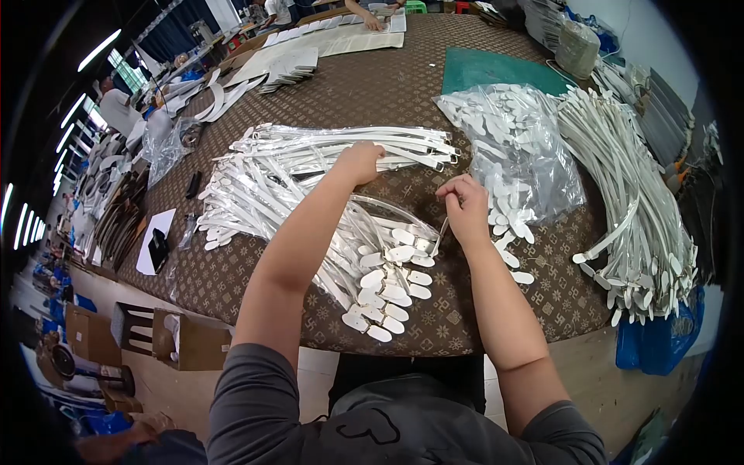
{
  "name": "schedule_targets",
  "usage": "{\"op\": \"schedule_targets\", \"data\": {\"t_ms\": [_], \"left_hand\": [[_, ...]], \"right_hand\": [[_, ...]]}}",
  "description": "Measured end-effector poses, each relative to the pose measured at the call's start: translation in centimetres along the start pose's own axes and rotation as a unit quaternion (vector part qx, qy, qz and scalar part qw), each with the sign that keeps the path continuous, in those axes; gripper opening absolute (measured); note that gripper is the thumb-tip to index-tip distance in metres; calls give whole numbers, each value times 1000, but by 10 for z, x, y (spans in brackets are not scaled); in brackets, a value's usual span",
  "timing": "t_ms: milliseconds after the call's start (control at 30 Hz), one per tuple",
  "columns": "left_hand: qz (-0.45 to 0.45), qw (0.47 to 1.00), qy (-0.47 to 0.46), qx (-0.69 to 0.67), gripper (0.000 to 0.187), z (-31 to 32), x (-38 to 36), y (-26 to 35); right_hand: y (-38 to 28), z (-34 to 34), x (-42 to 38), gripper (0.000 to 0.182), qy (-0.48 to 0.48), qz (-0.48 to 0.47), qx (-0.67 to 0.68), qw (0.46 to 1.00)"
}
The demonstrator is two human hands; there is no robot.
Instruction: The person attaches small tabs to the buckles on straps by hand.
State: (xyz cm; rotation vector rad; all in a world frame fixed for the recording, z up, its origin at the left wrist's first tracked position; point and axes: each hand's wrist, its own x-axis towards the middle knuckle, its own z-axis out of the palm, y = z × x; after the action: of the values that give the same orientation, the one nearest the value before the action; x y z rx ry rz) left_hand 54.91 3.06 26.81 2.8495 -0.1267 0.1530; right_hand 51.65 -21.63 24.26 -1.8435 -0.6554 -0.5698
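My left hand [360,163] reaches over a row of white straps [418,142] with metal buckles, some in shiny clear sleeves. Its fingers are curled down at the near edge of that row, and what lies between them is hidden. My right hand [466,205] is closed in a pinch on the thin end of a white strap [442,235], beside the larger pile. Between my forearms, that pile of white straps [310,225] spreads over the patterned cloth, its rounded tab ends [391,298] fanned toward me.
Right of my right hand lies a clear plastic bag [535,155] of white tabs, spilling some out. Beyond it are a green mat [500,70] and a long strap bundle [635,209]. A phone [157,249] is at left. Another person's hand [373,22] works at the far end.
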Motion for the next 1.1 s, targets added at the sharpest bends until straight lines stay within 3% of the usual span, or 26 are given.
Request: {"op": "schedule_targets", "data": {"t_ms": [67, 233, 367, 467, 500, 600, 667, 733, 800, 933, 1033, 1100], "left_hand": [[8, 990, -63, 129, 36, 4, 11, 1], [-53, 983, -115, 133, 36, 11, 16, 6], [15, 970, -103, 220, 35, 19, -2, -2], [41, 998, 2, 37, 33, 25, -15, -14], [43, 998, 3, 38, 33, 22, -18, -12], [19, 993, -102, -57, 39, 10, -26, -9], [12, 992, -102, -72, 41, 5, -31, -3], [0, 989, -101, -108, 46, 0, -35, 4], [10, 988, -112, -104, 48, -8, -38, 11], [41, 986, -122, -104, 55, -25, -42, 26], [63, 983, -122, -119, 61, -21, -49, 33], [46, 992, -118, -1, 64, -10, -50, 38]], "right_hand": [[0, 0, -1, 15, -6, 4, -17, 1000], [5, 2, -4, 15, -24, 6, -58, 998], [13, 6, -6, 14, -41, 93, -3, 995], [19, 6, -7, 12, -43, 127, 0, 991], [21, 5, -6, 11, -45, 142, 2, 989], [25, 4, -5, 10, -49, 171, -34, 983], [26, 8, -8, 12, -52, 187, -51, 980], [26, 11, -12, 18, -23, 138, -109, 984], [26, 11, -17, 21, -8, 111, -139, 984], [16, 10, -14, 24, -63, 81, -185, 977], [11, 1, -5, 24, -190, 180, -146, 954], [14, 1, -4, 24, -176, 192, -94, 961]]}}
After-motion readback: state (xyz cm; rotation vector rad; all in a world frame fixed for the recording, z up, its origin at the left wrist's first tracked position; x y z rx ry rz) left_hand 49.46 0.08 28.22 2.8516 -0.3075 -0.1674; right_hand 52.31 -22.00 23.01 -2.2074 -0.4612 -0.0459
